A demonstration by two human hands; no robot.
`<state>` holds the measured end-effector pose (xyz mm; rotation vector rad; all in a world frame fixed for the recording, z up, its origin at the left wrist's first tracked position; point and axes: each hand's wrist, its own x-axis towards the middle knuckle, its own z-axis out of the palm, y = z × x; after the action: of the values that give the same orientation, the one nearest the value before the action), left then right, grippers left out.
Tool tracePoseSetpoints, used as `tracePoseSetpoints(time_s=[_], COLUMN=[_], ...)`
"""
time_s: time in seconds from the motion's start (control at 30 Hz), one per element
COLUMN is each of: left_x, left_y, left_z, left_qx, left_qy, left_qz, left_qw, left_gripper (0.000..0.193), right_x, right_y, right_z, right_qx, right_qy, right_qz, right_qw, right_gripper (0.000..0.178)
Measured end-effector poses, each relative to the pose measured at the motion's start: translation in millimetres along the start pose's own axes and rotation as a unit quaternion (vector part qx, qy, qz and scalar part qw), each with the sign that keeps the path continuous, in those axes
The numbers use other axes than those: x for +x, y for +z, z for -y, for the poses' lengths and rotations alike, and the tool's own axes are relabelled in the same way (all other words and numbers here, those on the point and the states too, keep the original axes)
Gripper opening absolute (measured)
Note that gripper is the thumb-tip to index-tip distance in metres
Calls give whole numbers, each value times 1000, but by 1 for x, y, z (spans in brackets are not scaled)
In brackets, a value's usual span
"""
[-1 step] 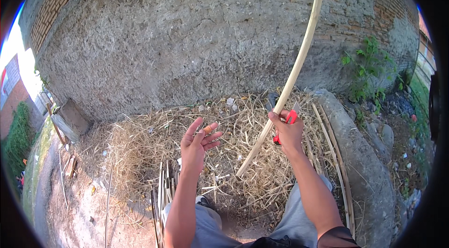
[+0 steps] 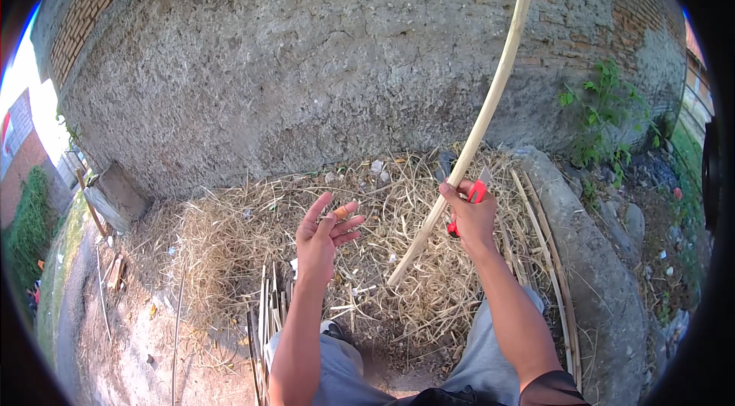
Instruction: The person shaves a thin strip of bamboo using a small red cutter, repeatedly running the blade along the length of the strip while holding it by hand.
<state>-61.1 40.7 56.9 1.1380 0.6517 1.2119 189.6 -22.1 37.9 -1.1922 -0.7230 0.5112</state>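
Observation:
My right hand (image 2: 474,221) is closed around a long, pale, peeled wooden pole (image 2: 498,88), a little above its lower end. The pole slants up to the right and leaves the picture at the top. In the same hand is a red utility knife (image 2: 478,192), its blade pointing upward; part of its handle is hidden by the fingers. To the left of the pole, my left hand (image 2: 318,241) is raised with fingers apart, touching nothing. An orange-brown wrap (image 2: 341,212) circles one of its fingers.
Curled wood shavings (image 2: 222,253) cover the ground before me. Thin strips (image 2: 269,299) lie by my left leg, and long slats (image 2: 547,253) to the right along a low concrete edge (image 2: 597,291). A rough plastered wall (image 2: 306,61) rises ahead; a leafy plant (image 2: 605,104) grows beside it.

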Motion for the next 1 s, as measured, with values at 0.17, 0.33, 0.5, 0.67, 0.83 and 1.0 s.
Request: tracePoseSetpoints(time_s=[0.17, 0.33, 0.5, 0.67, 0.83, 1.0], left_x=[-3, -4, -4, -7, -5, -14], left_y=[-1, 5, 1, 5, 2, 12], left_z=[-1, -4, 0, -3, 1, 12], left_qx=[19, 35, 48, 82, 80, 490], left_qy=[17, 16, 38, 38, 69, 245], left_qz=[16, 8, 21, 26, 30, 1], left_qw=[1000, 999, 998, 996, 994, 836], left_gripper=[44, 44, 46, 48, 50, 60], right_x=[-3, -3, -4, -1, -1, -12], right_y=[3, 2, 4, 4, 4, 15], right_z=[2, 5, 7, 0, -4, -5], right_qx=[16, 0, 48, 69, 92, 57], right_qy=[-3, -5, 7, 15, 33, 50], right_qz=[-2, -14, -20, -42, -58, -34], right_qw=[1000, 1000, 999, 997, 994, 997], right_gripper=[20, 19, 17, 17, 16, 17])
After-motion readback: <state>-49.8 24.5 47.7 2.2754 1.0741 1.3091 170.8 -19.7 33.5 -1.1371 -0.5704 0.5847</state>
